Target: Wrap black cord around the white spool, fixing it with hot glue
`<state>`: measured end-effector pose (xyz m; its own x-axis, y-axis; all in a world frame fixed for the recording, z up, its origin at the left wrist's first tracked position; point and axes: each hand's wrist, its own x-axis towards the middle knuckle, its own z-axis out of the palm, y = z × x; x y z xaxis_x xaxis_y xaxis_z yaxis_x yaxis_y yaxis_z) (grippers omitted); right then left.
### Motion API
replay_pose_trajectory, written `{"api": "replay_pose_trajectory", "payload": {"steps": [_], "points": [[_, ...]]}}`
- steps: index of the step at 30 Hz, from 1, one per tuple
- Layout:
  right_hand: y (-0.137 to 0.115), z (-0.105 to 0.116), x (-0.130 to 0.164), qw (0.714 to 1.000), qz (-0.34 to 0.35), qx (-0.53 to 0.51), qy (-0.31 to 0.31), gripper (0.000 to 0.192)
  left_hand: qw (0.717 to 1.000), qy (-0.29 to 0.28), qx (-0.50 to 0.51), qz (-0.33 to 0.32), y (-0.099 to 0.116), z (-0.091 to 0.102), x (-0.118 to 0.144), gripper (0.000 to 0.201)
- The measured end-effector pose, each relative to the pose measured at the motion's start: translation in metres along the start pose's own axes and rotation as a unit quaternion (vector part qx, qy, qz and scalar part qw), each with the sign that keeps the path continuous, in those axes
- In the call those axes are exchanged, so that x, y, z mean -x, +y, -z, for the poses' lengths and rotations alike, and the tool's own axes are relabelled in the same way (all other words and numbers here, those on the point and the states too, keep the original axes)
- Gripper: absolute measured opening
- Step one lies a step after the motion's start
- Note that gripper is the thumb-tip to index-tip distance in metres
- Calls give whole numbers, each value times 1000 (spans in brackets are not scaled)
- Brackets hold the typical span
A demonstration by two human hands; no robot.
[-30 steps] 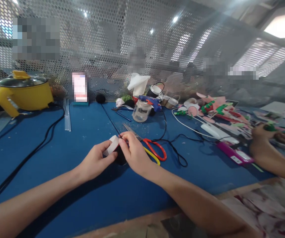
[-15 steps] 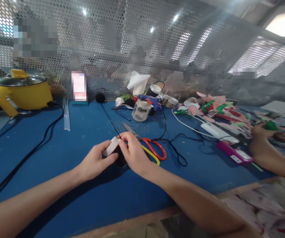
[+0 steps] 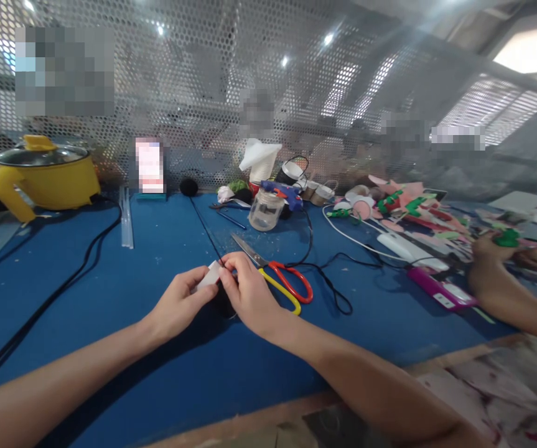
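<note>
Pinching a small white piece (image 3: 208, 275) between left hand (image 3: 178, 303) and right hand (image 3: 248, 291), fingers closed, against a black object (image 3: 224, 300), with scissors (image 3: 277, 278) lying unused just right.

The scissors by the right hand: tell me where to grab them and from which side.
Take the scissors by the red and yellow handle loops, coming from the near right. The loops lie flat on the blue table toward that side, clear of the right hand, while the shut blades point away up-left, close to the fingers. A black cable lies just beyond the loops, so avoid snagging it.
</note>
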<state>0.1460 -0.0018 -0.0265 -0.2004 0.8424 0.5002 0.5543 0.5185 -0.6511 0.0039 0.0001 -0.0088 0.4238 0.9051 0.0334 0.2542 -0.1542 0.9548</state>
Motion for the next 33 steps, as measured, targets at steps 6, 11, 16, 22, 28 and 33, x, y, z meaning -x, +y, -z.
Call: {"api": "replay_pose_trajectory", "payload": {"steps": [6, 11, 16, 22, 28, 33], "points": [[-4, 6, -8, 978, -98, -181, -30, 9, 999, -35, -8, -6, -3, 2, 5, 15], [1, 7, -14, 925, -193, -324, -41, 16, 992, -94, -57, -66, 4, 1, 15, 12], [7, 6, -18, 881, -247, -401, -46, 21, 965, -183, -82, -171, 15, -1, 21, 14], [1, 7, -28, 851, -261, -447, -92, 21, 957, -199, -78, -196, 18, -1, 22, 9], [20, -11, -83, 913, -296, -252, -123, 16, 958, -205, -42, -197, 16, 0, 24, 8], [33, -41, -140, 930, -264, -204, -151, 8, 962, -225, -8, -154, 17, 4, 25, 8]]}}
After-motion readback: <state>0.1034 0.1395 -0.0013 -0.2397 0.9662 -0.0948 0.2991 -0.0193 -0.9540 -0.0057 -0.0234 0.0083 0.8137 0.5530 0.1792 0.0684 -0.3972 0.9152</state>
